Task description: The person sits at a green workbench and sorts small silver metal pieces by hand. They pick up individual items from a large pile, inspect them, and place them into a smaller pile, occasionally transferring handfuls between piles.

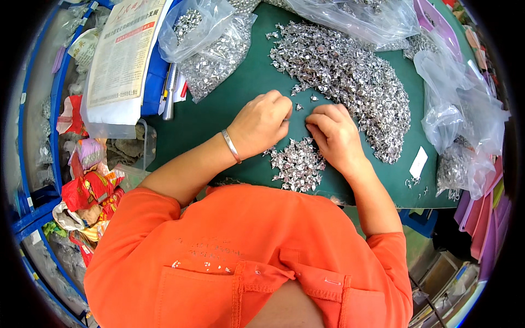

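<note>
Small silvery metal parts (298,165) lie heaped at centre, below the left hand (261,121) and right hand (334,131), fingers curled, grip indeterminable. Upper left: newspaper (123,60) printed red and black; beneath, green tabletop (191,123); far left, blue shelving (38,220).

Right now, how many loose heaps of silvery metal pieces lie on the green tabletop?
2: a large heap beyond and right of the right hand, and a small heap to its left, closer in. Plastic bags along the far side may hide more.
</note>
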Demonstrator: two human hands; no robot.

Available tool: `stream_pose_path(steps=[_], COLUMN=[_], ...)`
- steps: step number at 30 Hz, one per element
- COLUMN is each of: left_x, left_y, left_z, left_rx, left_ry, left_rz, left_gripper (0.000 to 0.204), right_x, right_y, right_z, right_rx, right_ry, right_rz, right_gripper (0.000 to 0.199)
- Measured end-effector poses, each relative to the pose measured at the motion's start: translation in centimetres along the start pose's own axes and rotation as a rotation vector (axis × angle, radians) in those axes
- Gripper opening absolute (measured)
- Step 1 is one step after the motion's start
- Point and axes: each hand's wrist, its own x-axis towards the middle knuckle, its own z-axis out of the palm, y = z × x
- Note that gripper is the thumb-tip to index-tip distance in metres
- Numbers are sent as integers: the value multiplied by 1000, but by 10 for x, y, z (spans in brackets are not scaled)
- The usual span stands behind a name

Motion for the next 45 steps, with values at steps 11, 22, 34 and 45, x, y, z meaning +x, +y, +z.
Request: stream_pose_path(steps=[11, 22, 34, 45], left_x=[-10, 21, 11, 9], left_y=[8, -2, -3, 3], left_z=[-7, 18, -1, 1], left_rx=[-290, 1, -171, -144], left_ry=[-94, 119, -51, 12], left_rz=[243, 70, 130, 175], left_gripper=[10, 17, 15, 11], right_x=[10, 3, -11, -17], right_y=[9, 8, 5, -2], right_z=[4, 10, -2, -9], right_rx=[10, -123, -88, 263], right_ry=[104, 94, 56, -49], right_rz=[-33, 30, 99, 114], right_gripper=[26, 25, 22, 16])
